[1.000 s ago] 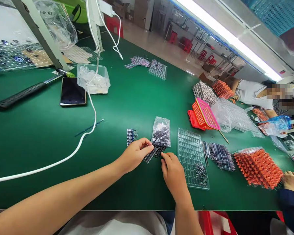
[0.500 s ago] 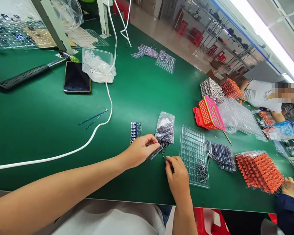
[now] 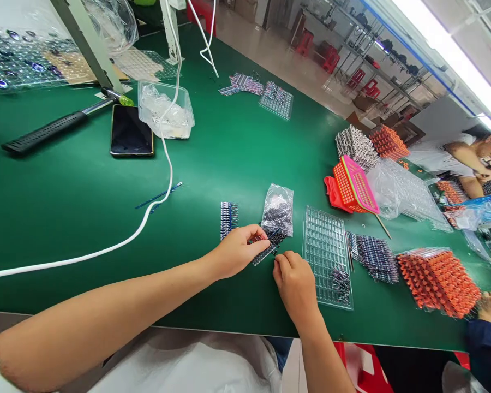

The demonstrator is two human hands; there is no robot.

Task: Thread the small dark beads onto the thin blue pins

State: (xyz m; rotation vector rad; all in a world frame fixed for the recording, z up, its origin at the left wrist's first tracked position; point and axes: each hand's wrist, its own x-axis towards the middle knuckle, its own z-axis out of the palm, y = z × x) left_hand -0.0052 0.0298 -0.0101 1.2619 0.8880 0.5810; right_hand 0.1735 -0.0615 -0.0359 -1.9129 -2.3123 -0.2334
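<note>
My left hand [image 3: 240, 250] is closed, thumb and fingers pinching a short ridged strip [image 3: 264, 255] that slants toward my right hand. Small black beads [image 3: 276, 237] lie loose beside that strip, at the mouth of a clear plastic bag [image 3: 278, 208] with more dark beads inside. My right hand [image 3: 297, 285] is just right of the strip, thumb and index fingertips together; whatever is between them is too small to make out. Left of the bag lies a strip of blue-and-white pieces with thin pins [image 3: 229, 217]. A clear compartment tray [image 3: 323, 240] stands right of my right hand, with dark pin-like pieces [image 3: 340, 284] in its near corner.
Rows of dark pinned strips [image 3: 372, 256] and stacked orange pieces [image 3: 439, 281] lie to the right. Behind them are an orange-pink basket [image 3: 352, 185] and plastic sheeting. A white cable [image 3: 139, 232] crosses the left side, near a phone [image 3: 131, 131], hammer [image 3: 53, 128] and plastic tub [image 3: 167, 131]. Co-workers sit at right.
My right hand has moved up and closer to the strip, its fingers drawing together. My left hand stays about where it was with the strip. The white cable has shifted left.
</note>
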